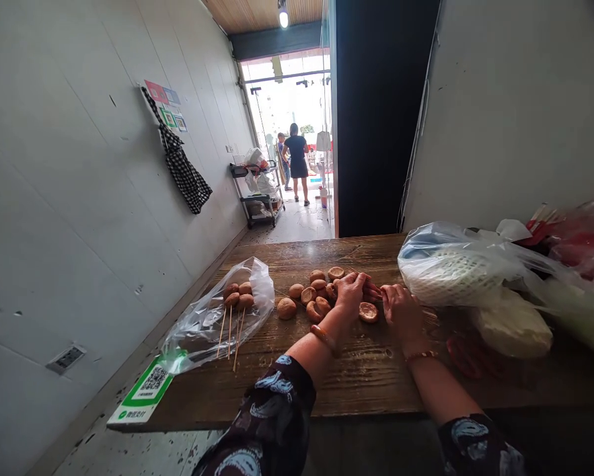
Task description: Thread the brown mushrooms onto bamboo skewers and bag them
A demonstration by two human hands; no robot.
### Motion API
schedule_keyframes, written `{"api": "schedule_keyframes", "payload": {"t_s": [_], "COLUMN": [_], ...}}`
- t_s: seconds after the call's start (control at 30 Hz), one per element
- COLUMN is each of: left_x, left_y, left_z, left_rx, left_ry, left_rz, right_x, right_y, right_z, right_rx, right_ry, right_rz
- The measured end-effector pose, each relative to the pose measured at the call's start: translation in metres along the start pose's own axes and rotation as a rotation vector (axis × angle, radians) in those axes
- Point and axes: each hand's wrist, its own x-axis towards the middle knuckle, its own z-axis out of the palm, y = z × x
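Brown mushroom caps [309, 295] lie in a loose cluster on the wooden table [326, 390], some with their hollow undersides up. My left hand [351, 291] is closed at the right side of the cluster; its fingers hide what they hold. Just to its right, my right hand [400, 309] pinches what looks like a thin bamboo skewer, mostly hidden by the fingers. One upturned mushroom cap [369, 313] rests on the table between my hands. Several loose bamboo skewers [429, 317] lie beyond my right hand.
At left, skewered mushrooms [246, 301] lie on a clear plastic bag [202, 330] beside a green QR card [145, 390]. Bagged produce [445, 274] fills the right side. A cart [259, 198] and two people [295, 155] are near the doorway.
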Motion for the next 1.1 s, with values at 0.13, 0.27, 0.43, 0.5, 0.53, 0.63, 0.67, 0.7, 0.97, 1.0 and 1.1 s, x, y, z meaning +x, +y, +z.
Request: {"api": "schedule_keyframes", "payload": {"t_s": [0.13, 0.27, 0.43, 0.5, 0.53, 0.63, 0.67, 0.7, 0.97, 1.0, 1.1], "left_x": [-0.004, -0.013, -0.036, -0.05, -0.058, -0.079, -0.084, -0.088, -0.098, -0.098, -0.096], "left_y": [0.015, 0.045, 0.085, 0.092, 0.093, 0.088, 0.084, 0.081, 0.071, 0.07, 0.066], "left_z": [-0.012, -0.036, -0.075, -0.09, -0.097, -0.116, -0.121, -0.125, -0.122, -0.118, -0.108], "left_rx": [0.011, -0.001, -0.088, -0.088, -0.073, -0.052, -0.056, -0.058, 0.048, 0.052, 0.045], "left_ry": [0.047, 0.104, 0.136, 0.125, 0.123, 0.124, 0.124, 0.123, -0.012, -0.028, -0.059], "left_rz": [0.075, 0.158, 0.228, 0.25, 0.251, 0.226, 0.214, 0.203, 0.166, 0.16, 0.144], "right_x": [-0.001, -0.004, -0.006, -0.005, -0.005, -0.005, -0.006, -0.007, -0.008, -0.01, -0.024], "right_y": [0.003, 0.007, 0.012, 0.013, 0.014, 0.018, 0.02, 0.022, -0.026, -0.042, -0.089], "right_z": [0.004, 0.01, 0.018, 0.021, 0.023, 0.026, 0.026, 0.025, -0.043, -0.053, -0.071], "right_rx": [-0.001, 0.026, 0.102, 0.161, 0.199, 0.341, 0.391, 0.438, 0.928, 0.999, 1.07], "right_ry": [-0.011, -0.018, 0.006, 0.025, 0.036, 0.076, 0.09, 0.104, 0.004, -0.121, -0.377], "right_rz": [0.046, 0.106, 0.191, 0.212, 0.219, 0.23, 0.237, 0.249, 0.354, 0.305, 0.127]}}
